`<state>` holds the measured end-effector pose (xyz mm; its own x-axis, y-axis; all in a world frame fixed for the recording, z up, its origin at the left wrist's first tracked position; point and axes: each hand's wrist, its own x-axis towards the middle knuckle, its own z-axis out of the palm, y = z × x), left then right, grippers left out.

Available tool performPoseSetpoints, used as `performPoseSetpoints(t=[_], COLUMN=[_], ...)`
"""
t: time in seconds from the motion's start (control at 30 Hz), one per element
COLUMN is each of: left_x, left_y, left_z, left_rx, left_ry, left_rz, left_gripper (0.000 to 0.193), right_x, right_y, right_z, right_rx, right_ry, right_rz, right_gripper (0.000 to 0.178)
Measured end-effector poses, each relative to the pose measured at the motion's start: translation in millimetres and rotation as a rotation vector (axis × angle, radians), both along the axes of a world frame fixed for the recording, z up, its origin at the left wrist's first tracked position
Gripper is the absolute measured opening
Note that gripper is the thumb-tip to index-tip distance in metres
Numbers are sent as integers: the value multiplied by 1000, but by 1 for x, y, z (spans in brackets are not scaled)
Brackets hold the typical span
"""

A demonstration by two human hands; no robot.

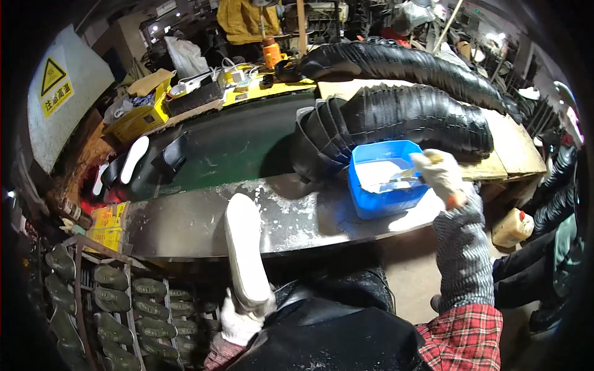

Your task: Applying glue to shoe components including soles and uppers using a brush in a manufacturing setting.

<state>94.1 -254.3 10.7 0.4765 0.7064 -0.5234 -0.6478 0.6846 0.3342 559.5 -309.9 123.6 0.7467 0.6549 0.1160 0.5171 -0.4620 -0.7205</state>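
My left hand [238, 318], in a white glove, is closed round the heel end of a shoe last with a white sole face [243, 238]. The last points up and away from me, its toe over the bench edge. To the right, my gloved right hand [440, 175] is closed on a brush-like tool [403, 177]. The tool's end lies over a blue plastic tub [378, 207] that holds a white paste. Fingers hide most of its handle. The tub stands on the near ledge of the bench [179, 229], which is spotted with white.
Behind the tub lies a long stack of black boot uppers [421, 120], with another row beyond. White soles [135, 159] and black pieces sit on the dark green belt [235, 142]. A rack of dark lasts [111, 297] stands lower left; a jerrycan [513, 227] is at right.
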Motion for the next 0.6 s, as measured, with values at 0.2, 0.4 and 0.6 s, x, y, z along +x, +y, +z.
performPoseSetpoints(t=[0.2,0.4,0.6], left_x=[-40,-39,-42], left_y=[19,30,41], left_z=[-73,-69,-95], left_rx=[-314,93,150], left_ry=[-417,-183,-579], left_rz=[-321,-303,-474], left_gripper=[80,100,106], right_x=[-34,-205,-224], right_y=[-47,60,159], right_z=[19,5,-61], right_rx=[402,316,408], right_ry=[214,253,719], right_rz=[39,1020,688], right_gripper=[15,19,22])
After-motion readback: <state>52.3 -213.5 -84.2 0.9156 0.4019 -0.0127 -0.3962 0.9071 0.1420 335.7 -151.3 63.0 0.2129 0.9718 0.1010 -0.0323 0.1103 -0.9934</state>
